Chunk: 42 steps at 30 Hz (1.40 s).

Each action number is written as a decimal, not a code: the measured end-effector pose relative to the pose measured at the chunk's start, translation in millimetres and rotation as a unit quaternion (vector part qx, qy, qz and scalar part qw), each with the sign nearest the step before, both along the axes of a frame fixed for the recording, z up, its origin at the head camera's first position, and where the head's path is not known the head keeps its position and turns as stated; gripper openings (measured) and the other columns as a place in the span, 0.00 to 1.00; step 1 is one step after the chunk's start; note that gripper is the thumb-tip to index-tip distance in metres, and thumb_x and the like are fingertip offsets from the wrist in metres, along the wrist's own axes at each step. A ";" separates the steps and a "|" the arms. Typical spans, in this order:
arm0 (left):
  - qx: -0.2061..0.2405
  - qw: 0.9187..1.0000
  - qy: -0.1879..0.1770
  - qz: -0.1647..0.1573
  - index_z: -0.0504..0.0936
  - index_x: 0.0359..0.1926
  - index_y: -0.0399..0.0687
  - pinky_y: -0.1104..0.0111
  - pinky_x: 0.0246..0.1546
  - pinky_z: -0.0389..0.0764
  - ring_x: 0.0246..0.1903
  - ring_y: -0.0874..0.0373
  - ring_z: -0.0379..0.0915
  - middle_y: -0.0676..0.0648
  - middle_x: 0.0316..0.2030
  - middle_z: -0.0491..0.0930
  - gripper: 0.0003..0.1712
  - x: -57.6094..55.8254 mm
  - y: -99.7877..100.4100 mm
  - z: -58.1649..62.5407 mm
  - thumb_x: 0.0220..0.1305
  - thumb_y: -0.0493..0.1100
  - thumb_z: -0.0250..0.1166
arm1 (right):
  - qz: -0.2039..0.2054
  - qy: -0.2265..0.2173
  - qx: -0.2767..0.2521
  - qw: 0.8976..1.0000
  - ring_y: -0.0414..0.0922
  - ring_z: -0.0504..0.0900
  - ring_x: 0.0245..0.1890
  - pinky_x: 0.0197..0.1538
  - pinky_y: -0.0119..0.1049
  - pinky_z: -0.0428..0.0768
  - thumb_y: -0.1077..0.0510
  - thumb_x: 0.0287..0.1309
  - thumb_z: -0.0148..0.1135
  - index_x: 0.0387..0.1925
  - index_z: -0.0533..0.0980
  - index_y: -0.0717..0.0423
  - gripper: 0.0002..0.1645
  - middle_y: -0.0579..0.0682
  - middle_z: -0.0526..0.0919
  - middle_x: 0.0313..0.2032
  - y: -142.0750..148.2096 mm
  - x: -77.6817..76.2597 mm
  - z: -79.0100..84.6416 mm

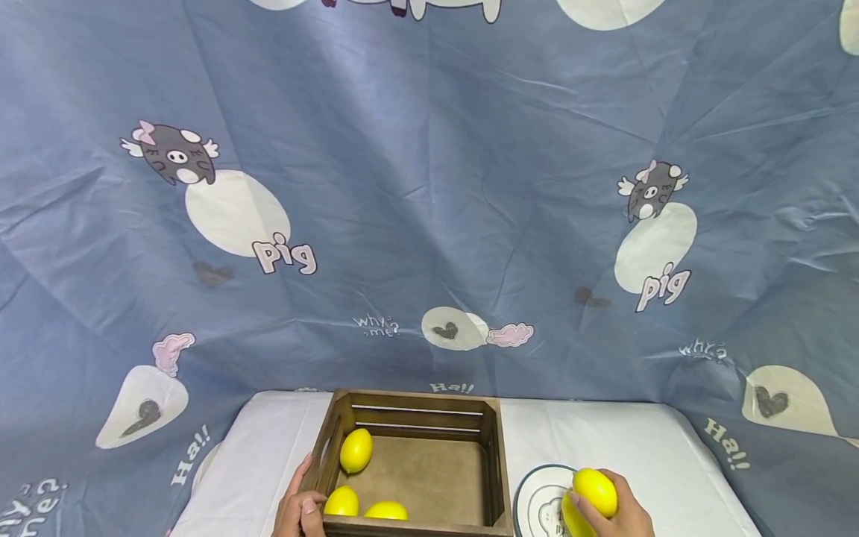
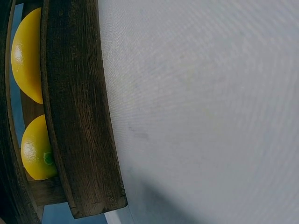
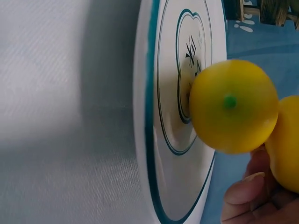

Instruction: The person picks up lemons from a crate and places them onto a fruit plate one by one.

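My left hand [image 1: 300, 509] grips the front left corner of a brown wooden crate [image 1: 494, 477], thumb over the rim. Three yellow lemons lie in the crate: one lemon [image 1: 356, 450] by the left wall, two near the front. Over at the right, my right hand [image 1: 627, 511] holds a lemon [image 1: 595, 491] between thumb and fingers, above a white plate [image 1: 532, 496] with a blue rim. Another lemon [image 3: 233, 106] sits against the held one, close over the plate's face, its green stem spot facing the right wrist camera. The left wrist view shows lemons [image 2: 29, 58] through the crate's slats.
A white cloth [image 1: 557, 432] covers the table under crate and plate. Behind and at both sides hangs a blue curtain [image 1: 429, 186] printed with pigs and words. The plate stands just right of the crate.
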<state>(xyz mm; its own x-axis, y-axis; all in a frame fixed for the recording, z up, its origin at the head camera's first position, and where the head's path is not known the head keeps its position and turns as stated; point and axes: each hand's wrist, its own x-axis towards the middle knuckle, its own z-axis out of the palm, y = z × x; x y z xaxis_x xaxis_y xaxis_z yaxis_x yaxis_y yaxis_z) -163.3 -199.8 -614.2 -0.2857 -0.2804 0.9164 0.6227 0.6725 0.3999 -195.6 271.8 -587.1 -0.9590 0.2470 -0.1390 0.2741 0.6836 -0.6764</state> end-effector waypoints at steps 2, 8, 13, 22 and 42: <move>0.001 1.000 0.003 0.001 0.76 0.26 0.31 0.78 0.55 0.69 0.63 0.59 0.75 0.17 0.50 0.79 0.17 -0.4 0.0 0.0 0.73 0.26 0.47 | -0.006 -0.005 -0.008 1.000 0.50 0.78 0.33 0.38 0.45 0.77 0.27 0.55 0.71 0.65 0.65 0.67 0.56 0.56 0.83 0.39 0.8 -1.5 -1.9; 0.000 1.000 0.012 -0.003 0.76 0.26 0.32 0.78 0.55 0.70 0.62 0.59 0.75 0.17 0.50 0.79 0.18 -2.5 -0.7 -1.8 0.74 0.27 0.47 | -0.021 -0.010 -0.018 1.000 0.51 0.78 0.35 0.39 0.46 0.78 0.26 0.54 0.70 0.67 0.61 0.69 0.61 0.60 0.81 0.41 1.6 -3.8 -6.0; 0.006 1.000 -0.004 0.000 0.76 0.26 0.31 0.78 0.55 0.69 0.62 0.60 0.75 0.17 0.51 0.79 0.17 0.7 1.7 0.9 0.73 0.26 0.48 | -0.026 -0.006 -0.008 1.000 0.52 0.79 0.35 0.38 0.45 0.77 0.29 0.57 0.70 0.67 0.60 0.71 0.59 0.62 0.80 0.42 2.8 -3.5 -6.8; -0.012 1.000 0.009 -0.010 0.76 0.26 0.31 0.77 0.56 0.69 0.63 0.58 0.75 0.16 0.50 0.78 0.18 -0.9 -2.0 0.6 0.74 0.27 0.46 | -0.041 -0.023 -0.011 0.999 0.53 0.79 0.36 0.40 0.47 0.78 0.26 0.58 0.66 0.66 0.59 0.72 0.61 0.63 0.80 0.41 2.3 -2.1 -10.9; -0.040 0.998 0.033 -0.023 0.75 0.26 0.30 0.77 0.56 0.70 0.64 0.57 0.74 0.14 0.48 0.77 0.21 -4.6 -7.3 1.2 0.78 0.31 0.44 | -0.048 -0.062 -0.045 0.996 0.52 0.80 0.34 0.37 0.46 0.79 0.11 0.46 0.58 0.66 0.58 0.73 0.75 0.62 0.81 0.39 3.5 -4.3 -23.0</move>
